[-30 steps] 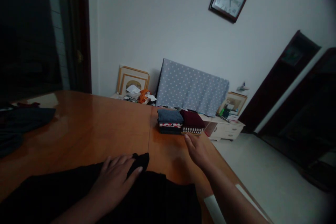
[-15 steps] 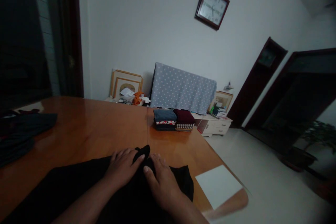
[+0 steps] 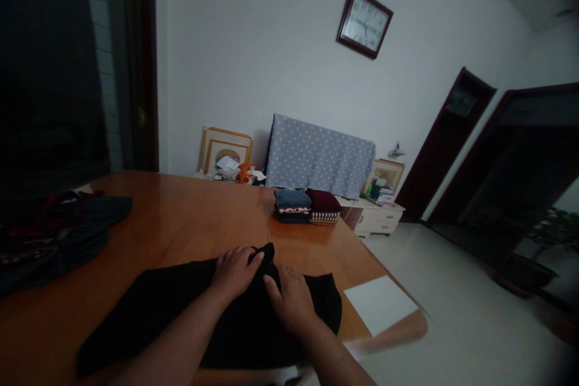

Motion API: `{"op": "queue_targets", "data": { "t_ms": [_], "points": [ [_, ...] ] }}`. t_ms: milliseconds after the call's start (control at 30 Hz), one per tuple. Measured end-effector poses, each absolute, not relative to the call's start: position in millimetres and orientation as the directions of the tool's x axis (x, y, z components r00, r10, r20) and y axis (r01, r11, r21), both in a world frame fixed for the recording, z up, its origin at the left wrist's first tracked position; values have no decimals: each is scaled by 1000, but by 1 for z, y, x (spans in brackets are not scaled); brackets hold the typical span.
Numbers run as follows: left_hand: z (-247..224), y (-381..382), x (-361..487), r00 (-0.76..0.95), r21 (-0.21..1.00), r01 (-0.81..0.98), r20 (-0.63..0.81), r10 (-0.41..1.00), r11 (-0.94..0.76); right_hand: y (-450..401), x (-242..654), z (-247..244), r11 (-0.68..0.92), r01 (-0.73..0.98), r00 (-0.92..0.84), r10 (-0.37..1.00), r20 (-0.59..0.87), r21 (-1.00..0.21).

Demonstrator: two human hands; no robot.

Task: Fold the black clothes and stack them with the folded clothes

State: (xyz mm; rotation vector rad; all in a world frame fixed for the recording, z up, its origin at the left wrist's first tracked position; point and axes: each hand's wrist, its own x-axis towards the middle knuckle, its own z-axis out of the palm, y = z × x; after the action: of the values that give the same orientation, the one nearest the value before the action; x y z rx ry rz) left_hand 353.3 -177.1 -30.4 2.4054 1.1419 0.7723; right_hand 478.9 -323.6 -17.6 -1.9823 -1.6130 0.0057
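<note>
A black garment (image 3: 253, 332) lies spread on the wooden table in front of me; its exact kind does not show. My left hand (image 3: 237, 274) rests palm down on its upper edge, fingers stretched forward and thumb apart. Close by on the right, my right hand (image 3: 292, 298) lies on the same cloth with its thumb spread from the fingers. Between and just beyond the thumbs, a small part of the black fabric stands up in a bunched peak. Both forearms cross over the garment and cover part of it.
Folded clothes (image 3: 307, 206) stand in two stacks near the table's far edge. Loose dark clothes (image 3: 67, 232) lie at the left. A white sheet (image 3: 380, 304) is at the table's right corner. A white cabinet (image 3: 380, 220) stands beyond, with a dotted cloth (image 3: 321, 157) above it.
The view has shifted, so the table and hands appear farther right and more of the garment's near edge shows. Both hands keep about the same place on the cloth.
</note>
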Motion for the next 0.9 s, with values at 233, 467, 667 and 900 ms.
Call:
{"op": "queue_targets", "data": {
  "t_ms": [233, 467, 667, 900],
  "points": [
    [-30, -177, 350, 491, 572, 536, 387, 780, -621, -326, 477, -16, -103, 894, 283, 885, 370, -437],
    [-29, -180, 347, 444, 570, 462, 514, 734, -679, -327, 478, -17, -97, 893, 281, 883, 376, -440],
    [-14, -185, 342, 419, 595, 423, 540, 729, -684, -326, 478, -19, -142, 897, 304, 886, 350, -419],
    [3, -178, 288, 363, 586, 434, 581, 728, -684, -331, 476, -17, -154, 903, 299, 896, 328, -402]
  ]
}}
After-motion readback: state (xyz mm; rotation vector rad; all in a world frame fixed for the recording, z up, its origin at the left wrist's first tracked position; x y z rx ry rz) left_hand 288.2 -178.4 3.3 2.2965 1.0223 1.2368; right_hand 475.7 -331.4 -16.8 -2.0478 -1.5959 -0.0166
